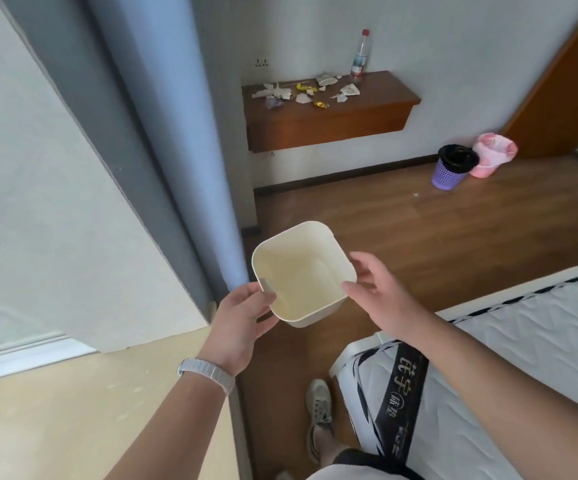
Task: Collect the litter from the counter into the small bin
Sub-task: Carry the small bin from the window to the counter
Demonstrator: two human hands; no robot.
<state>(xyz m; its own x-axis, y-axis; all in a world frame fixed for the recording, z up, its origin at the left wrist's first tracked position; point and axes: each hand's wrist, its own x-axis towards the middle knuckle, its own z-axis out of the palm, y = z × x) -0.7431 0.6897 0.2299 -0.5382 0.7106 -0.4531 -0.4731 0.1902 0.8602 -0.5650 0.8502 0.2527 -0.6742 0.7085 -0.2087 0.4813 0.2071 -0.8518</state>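
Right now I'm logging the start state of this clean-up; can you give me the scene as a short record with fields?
bin: small cream bin, empty, held above the floor
left hand: left hand gripping the bin's near-left rim
right hand: right hand fingers open at the bin's right rim
litter: scraps and wrappers scattered on the wooden counter
also on counter: upright plastic bottle
floor: purple basket, pink basket
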